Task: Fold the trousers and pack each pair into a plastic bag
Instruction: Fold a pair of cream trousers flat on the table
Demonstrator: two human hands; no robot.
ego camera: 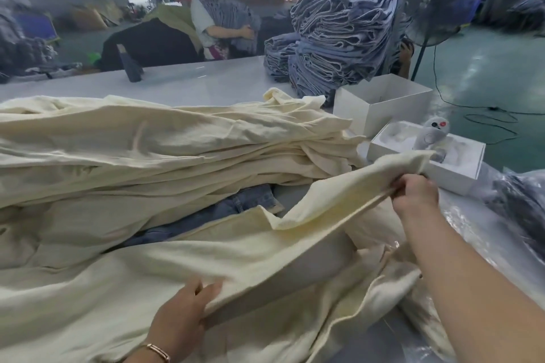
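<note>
At six o'clock, nearest the camera, a cream pair of trousers (236, 247) lies spread across the worktop (188, 82), held up along one edge between two hands. The left hand (182, 312), at about seven o'clock, has its fingers curled round the near edge of the cloth, thumb on top. The right hand (413, 191), out at three o'clock, pinches the far end of the same edge and lifts it clear of the surface, so the fabric runs taut between the two grips.

Judging by this, the fold is only starting: the pair is still open and long, not yet doubled over. Behind it, from nine to twelve o'clock, a deep heap of cream trousers (147, 150) waits unfolded, with a denim pair (236, 206) showing beneath it. Clear plastic bags (477, 233) lie at four o'clock beside the right forearm, and a bagged dark bundle (525, 209) at the right edge suggests some packing is already finished. A tall stack of blue denim (339, 38) stands at one o'clock, with white boxes (383, 103) just in front of it. Most of the work appears to remain.
</note>
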